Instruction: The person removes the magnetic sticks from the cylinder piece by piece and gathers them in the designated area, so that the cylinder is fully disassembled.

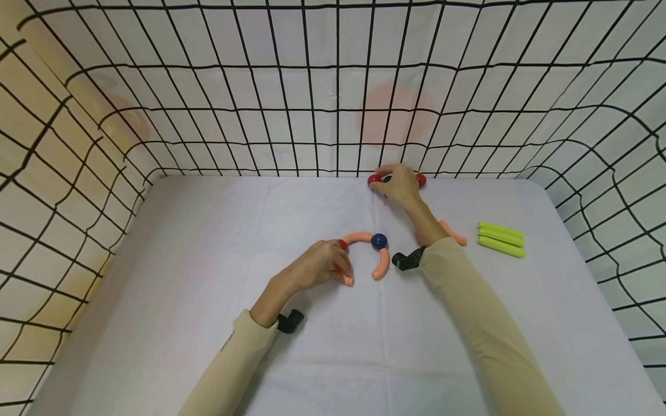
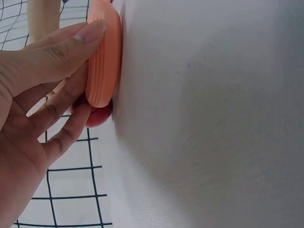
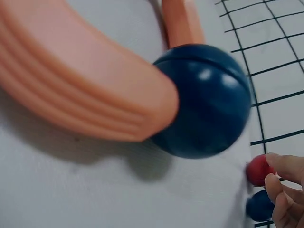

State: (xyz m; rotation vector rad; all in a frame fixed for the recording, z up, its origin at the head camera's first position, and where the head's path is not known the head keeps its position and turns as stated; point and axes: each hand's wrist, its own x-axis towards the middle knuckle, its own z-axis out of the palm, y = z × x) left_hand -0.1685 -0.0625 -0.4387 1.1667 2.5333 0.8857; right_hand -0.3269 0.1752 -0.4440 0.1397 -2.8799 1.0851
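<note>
In the head view my left hand (image 1: 325,263) holds a curved orange stick (image 1: 346,280); the left wrist view shows thumb and fingers pinching its ridged sides (image 2: 104,66). A red ball (image 1: 341,244) sits at that hand's fingers. From there another curved orange stick (image 1: 358,237) runs to a dark blue ball (image 1: 379,241), and a third (image 1: 383,264) hangs off it toward me. At the table's far edge my right hand (image 1: 400,184) pinches a red ball (image 1: 374,181) between thumb and finger. A dark ball (image 1: 387,179) is partly hidden by its fingers.
Another red ball (image 1: 421,180) lies right of my right hand. Orange sticks (image 1: 454,233) lie partly under my right forearm. Several yellow-green sticks (image 1: 500,240) lie side by side farther right. Black wire mesh (image 1: 337,110) stands around the white table (image 1: 208,231).
</note>
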